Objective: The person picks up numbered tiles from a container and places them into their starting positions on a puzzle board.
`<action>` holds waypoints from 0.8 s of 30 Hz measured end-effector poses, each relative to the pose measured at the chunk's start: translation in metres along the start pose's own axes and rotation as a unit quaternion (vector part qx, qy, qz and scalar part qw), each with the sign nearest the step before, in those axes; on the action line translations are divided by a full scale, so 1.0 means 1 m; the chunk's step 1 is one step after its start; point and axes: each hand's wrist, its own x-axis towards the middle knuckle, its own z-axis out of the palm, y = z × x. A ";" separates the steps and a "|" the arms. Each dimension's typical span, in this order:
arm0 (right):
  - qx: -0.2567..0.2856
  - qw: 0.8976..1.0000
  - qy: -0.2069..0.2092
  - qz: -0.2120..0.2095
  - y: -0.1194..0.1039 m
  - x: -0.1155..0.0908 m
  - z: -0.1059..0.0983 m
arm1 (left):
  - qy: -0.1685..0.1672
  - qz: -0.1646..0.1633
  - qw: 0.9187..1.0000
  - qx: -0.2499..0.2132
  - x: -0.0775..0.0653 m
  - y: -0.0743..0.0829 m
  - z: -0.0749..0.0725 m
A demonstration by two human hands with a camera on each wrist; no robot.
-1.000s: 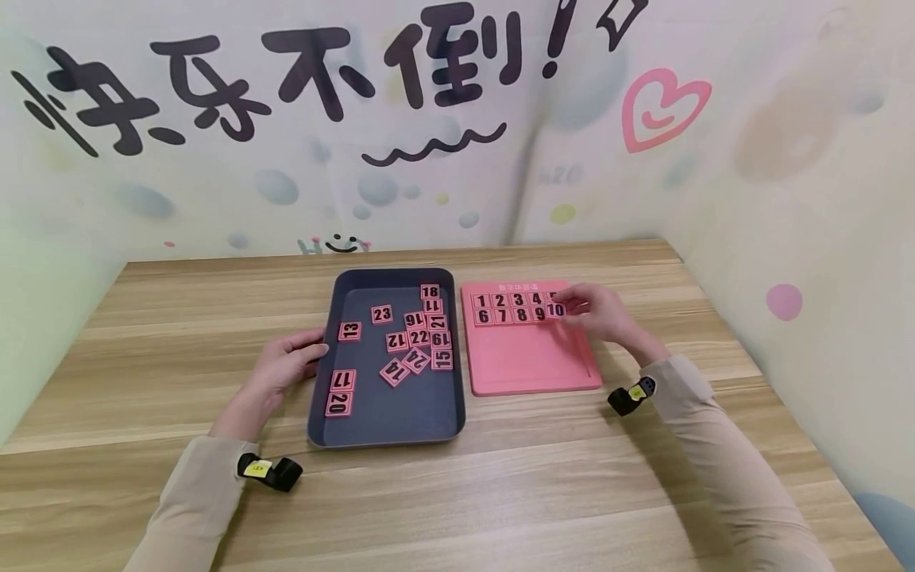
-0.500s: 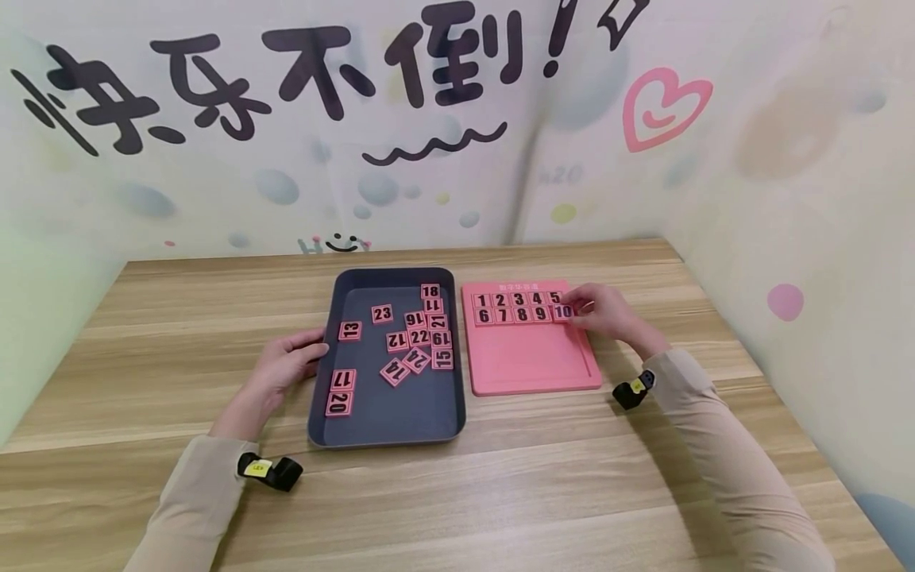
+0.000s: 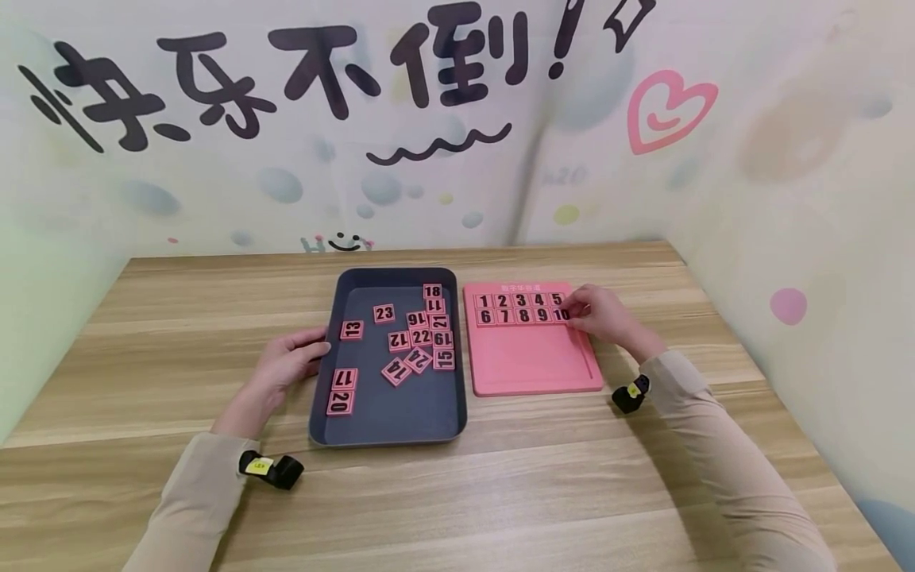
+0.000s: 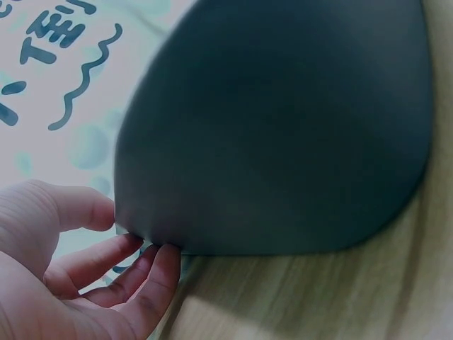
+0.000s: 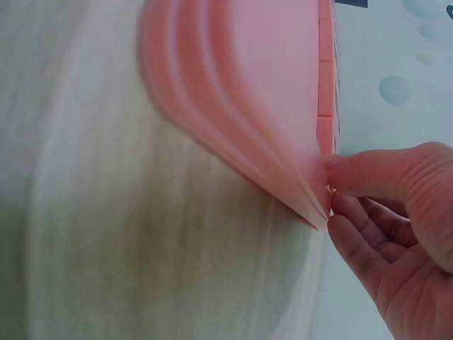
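My left hand (image 3: 289,364) holds the left rim of a dark grey tray (image 3: 389,417), thumb at the wall and fingers curled by its lower edge in the left wrist view. Several pink number tiles lie scattered in the tray, among them tile 23 (image 3: 384,313) and tile 13 (image 3: 352,330). To its right lies a pink puzzle board (image 3: 529,361) with two rows of tiles, 1 to 5 above 6 to 10. My right hand (image 3: 604,314) pinches tile 10 (image 3: 561,315) at the right end of the second row; its thumb (image 5: 354,170) touches the tile's side.
The wooden table (image 3: 457,492) runs out in front of the tray and board. Behind it stands a printed wall sheet (image 3: 300,191) with black lettering. A small black camera is strapped to each wrist.
My right hand has moved tile 10 rightward and down into line beside tile 9, uncovering tile 5. My left hand stays at the tray, and the view shifts slightly.
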 end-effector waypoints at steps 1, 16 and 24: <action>-0.002 1.000 0.000 0.001 0.000 0.000 0.000 | 0.000 0.000 1.000 0.000 0.000 0.000 0.000; -0.018 1.000 0.001 -0.002 -0.020 0.013 -0.005 | -0.002 0.003 1.000 -0.003 0.001 0.000 0.000; 0.016 0.999 0.016 -0.035 -0.062 0.034 -0.002 | 0.000 0.000 1.000 -0.005 -0.001 0.001 0.000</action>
